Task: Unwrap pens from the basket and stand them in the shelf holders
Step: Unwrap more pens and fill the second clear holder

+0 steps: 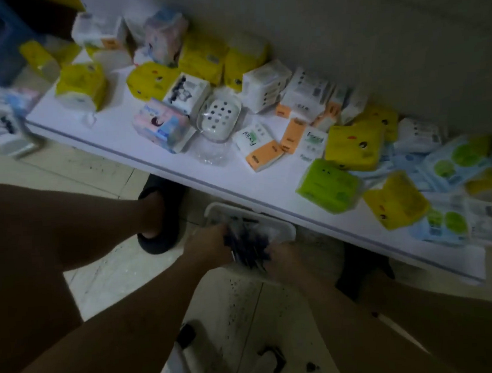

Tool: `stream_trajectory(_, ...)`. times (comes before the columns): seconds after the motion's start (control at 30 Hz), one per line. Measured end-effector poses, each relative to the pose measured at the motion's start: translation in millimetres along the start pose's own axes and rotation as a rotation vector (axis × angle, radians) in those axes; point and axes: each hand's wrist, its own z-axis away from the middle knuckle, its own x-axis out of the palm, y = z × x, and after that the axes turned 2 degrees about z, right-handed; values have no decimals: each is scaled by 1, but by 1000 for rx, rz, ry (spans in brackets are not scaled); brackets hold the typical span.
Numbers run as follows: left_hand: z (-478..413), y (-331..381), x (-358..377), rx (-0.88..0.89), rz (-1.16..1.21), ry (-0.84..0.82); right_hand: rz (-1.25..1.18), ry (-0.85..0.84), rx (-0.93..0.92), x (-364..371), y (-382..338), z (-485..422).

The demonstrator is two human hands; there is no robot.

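Pens (pixel 245 250) bundled, diagonal, far-left to near-right

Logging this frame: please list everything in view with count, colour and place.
shelf board: one, white, running diagonally across the view
tissue packs: many; yellow, white, orange, green, blue-patterned; scattered on the shelf board
soap dish: one, white, in clear wrap, mid-board
basket: one, white, on the floor below the board's edge
pens: one dark bundle, count unclear, over the basket
slippers: two, dark, on the floor
left hand: holds the bundle's left side
right hand: holds its right side
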Motion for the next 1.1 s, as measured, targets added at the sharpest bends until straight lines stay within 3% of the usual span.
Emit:
stream_trajectory(0.17,-28,-14,0,-46,69,-82,155,-167,-16,22,2,-43)
stream_trajectory(0.33,-34,-21,8,-91,243,-21,192,-170,3,36,-19,-74)
stream_trajectory(0.57,-12,-51,33,-188,269,-95,206,-229,29,83,-18,-120)
stream_trajectory(0.83,-20,-55,19,-167,310,-26,268,-325,96,78,-49,-94)
stream_trajectory(1.1,-18,-55,16,-173,322,-50,264,-328,28,73,-40,-94)
